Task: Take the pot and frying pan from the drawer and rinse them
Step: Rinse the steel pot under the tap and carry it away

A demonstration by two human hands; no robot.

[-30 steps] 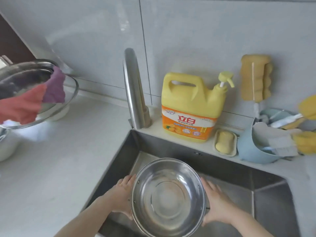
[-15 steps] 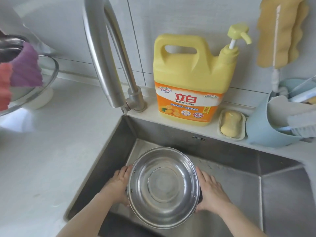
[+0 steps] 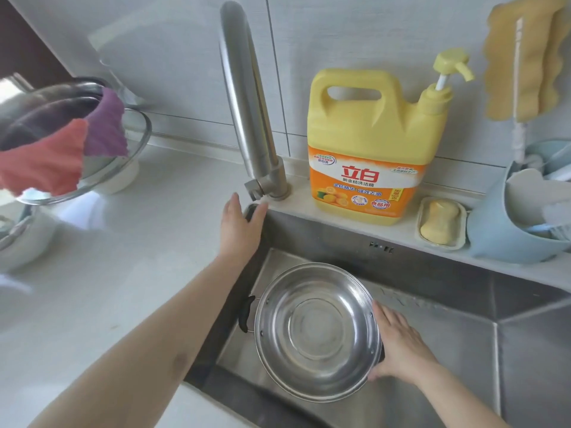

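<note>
L hand (image 3: 239, 225) fingers straight by faucet (image 3: 247, 97); R hand (image 3: 398, 344) holds pot (image 3: 318, 332).

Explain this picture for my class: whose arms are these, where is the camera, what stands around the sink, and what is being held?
There is no machine here. The camera sits on a person's head, looking down at their own bare hands. The right hand holds a steel pot by its side, inside the sink. The left hand reaches with straight fingers toward the base of the tap; no water shows. Along the ledge stand a yellow detergent jug, a soap bar in a dish and a blue caddy. Left, cloths hang over a bowl.
</note>
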